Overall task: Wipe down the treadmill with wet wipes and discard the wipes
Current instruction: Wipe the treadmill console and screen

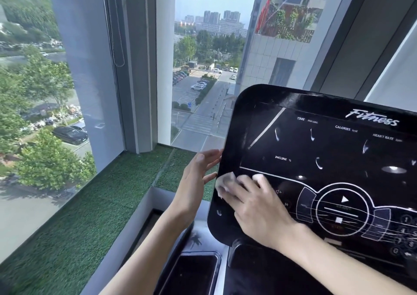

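R hand (259, 206), fingers flat, presses white wipe (225, 182) on treadmill console (316, 141) lower-left; L hand (196, 177) wide open at console's left edge.

Artificial grass (90, 215) lies beneath the tall windows (24, 91).

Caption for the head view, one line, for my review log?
Right hand presses a wet wipe on the treadmill console, lower left; left hand at its left edge.
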Motion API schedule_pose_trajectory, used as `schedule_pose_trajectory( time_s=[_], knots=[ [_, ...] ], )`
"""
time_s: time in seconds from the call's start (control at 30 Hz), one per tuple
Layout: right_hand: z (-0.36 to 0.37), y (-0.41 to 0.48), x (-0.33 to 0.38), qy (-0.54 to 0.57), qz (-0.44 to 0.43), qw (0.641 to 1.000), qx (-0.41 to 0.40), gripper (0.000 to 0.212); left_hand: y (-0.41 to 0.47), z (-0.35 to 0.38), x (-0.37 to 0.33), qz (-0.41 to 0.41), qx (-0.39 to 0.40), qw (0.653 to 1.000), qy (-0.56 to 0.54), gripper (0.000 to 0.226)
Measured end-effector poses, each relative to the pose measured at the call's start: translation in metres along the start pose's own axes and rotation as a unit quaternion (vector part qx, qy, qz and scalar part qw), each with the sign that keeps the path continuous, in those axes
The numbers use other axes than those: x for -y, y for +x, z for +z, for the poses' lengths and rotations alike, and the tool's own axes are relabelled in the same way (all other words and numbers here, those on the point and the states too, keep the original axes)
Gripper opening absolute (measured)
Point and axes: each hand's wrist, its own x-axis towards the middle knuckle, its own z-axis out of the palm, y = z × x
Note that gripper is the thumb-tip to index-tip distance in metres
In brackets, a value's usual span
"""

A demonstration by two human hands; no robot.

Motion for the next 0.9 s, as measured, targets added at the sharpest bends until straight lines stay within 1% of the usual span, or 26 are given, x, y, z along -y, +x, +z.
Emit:
schedule_pose_trajectory(
  time_s=[0.07, 0.1, 0.2, 0.27, 0.37, 0.47, 0.67, 0.83, 0.9],
  knots=[
    [0.003, -0.009, 0.013, -0.018, -0.079, 0.996, 0.048, 0.052, -0.001, 0.001, 0.0, 0.002, -0.001, 1.0, -0.001, 0.052],
    [0.001, -0.012, 0.012, -0.02, -0.097, 0.993, 0.062, 0.054, -0.002, 0.0, 0.001, 0.004, -0.001, 1.0, 0.001, 0.052],
    [0.001, -0.017, 0.002, -0.017, -0.07, 0.997, 0.038, 0.051, -0.003, -0.001, 0.002, 0.007, 0.001, 1.0, 0.004, 0.053],
    [0.001, -0.016, 0.009, -0.012, -0.061, 0.997, 0.039, 0.052, -0.004, -0.001, 0.003, 0.009, -0.005, 1.0, 0.003, 0.052],
    [0.002, -0.011, 0.024, -0.016, -0.088, 0.993, 0.073, 0.061, -0.003, 0.0, 0.004, 0.01, -0.015, 1.0, 0.001, 0.05],
    [-0.001, -0.016, 0.017, -0.018, -0.111, 0.992, 0.06, 0.052, -0.003, 0.0, 0.004, 0.008, -0.01, 1.0, -0.004, 0.049],
    [0.001, -0.01, 0.018, -0.043, -0.158, 0.982, 0.091, 0.043, -0.001, 0.004, 0.009, 0.015, -0.042, 0.999, 0.002, 0.044],
    [0.003, -0.023, 0.019, -0.034, -0.159, 0.983, 0.086, 0.045, -0.003, 0.007, 0.009, 0.015, -0.051, 0.999, 0.003, 0.043],
    [0.005, -0.021, 0.023, -0.04, -0.169, 0.98, 0.095, 0.051, -0.003, 0.008, 0.009, 0.013, -0.06, 0.998, 0.003, 0.043]
  ],
)
